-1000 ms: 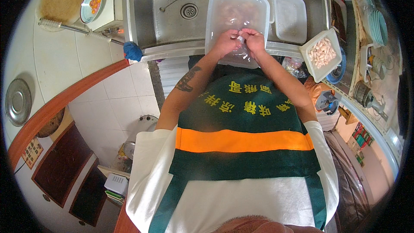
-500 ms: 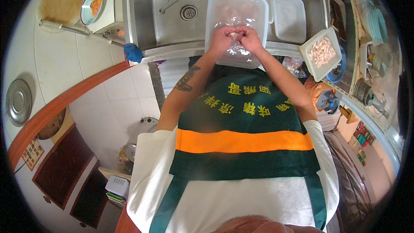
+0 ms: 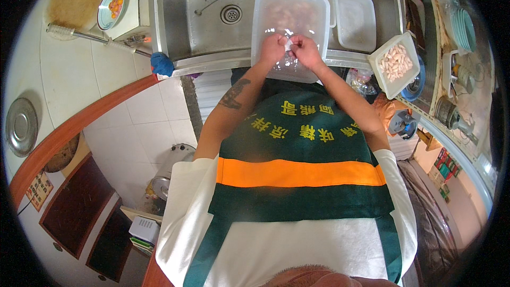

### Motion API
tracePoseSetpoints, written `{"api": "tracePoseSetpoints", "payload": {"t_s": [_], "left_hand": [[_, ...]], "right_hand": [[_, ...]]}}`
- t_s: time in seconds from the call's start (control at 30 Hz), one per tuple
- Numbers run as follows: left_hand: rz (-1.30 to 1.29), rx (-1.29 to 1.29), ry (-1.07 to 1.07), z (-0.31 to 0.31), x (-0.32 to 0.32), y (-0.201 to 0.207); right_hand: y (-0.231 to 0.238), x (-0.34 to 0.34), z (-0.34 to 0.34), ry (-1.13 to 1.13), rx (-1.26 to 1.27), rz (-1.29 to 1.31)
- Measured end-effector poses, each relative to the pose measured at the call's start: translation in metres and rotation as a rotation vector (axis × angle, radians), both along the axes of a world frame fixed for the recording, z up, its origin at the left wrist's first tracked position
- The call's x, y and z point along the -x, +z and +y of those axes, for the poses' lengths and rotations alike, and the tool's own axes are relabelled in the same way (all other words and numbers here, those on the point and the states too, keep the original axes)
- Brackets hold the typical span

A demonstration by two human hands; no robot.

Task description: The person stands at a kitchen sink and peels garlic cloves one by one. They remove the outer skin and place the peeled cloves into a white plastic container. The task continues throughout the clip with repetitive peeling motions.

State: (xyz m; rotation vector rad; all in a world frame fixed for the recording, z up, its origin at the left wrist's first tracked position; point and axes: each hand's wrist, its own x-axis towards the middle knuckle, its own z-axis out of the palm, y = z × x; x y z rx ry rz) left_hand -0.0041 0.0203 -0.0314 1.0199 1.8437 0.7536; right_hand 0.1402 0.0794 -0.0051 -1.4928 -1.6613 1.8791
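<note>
A translucent white tub (image 3: pixel 256 26) of water straddles the front edge of the sink. Pale pinkish pieces of food (image 3: pixel 289 13), too blurred under the water to name, lie at its far end. Over the near half of the tub, my left hand (image 3: pixel 273 49) and my right hand (image 3: pixel 305 51) meet with fingertips pinched. Between them is a small whitish piece of food (image 3: pixel 288 45), gripped from both sides. Similar pale pieces (image 3: pixel 396 62) fill a square white container (image 3: pixel 376 65) to the right.
The steel sink's left basin (image 3: pixel 212 32) has a drain. Two white trays, one a shallow tray (image 3: pixel 356 20), sit in the right basin. A blue cloth (image 3: pixel 162 64) rests at the sink's left corner. Further left is a bowl (image 3: pixel 102 13) of orange pieces. Stacked plates (image 3: pixel 462 29) stand far right.
My hands have parted slightly at the fingertips, and the whitish piece between them shows more plainly. The pieces under the water are also easier to see.
</note>
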Motion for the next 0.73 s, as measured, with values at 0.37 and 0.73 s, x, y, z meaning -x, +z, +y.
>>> {"api": "tracePoseSetpoints", "payload": {"t_s": [0.37,0.73], "left_hand": [[-0.106,0.093,-0.05,0.006,0.001,-0.003],[-0.41,0.111,-0.083,-0.001,0.009,0.034]], "right_hand": [[0.017,-0.004,0.0,-0.066,0.213,0.045],[0.001,-0.005,0.011,-0.016,0.094,-0.1]]}}
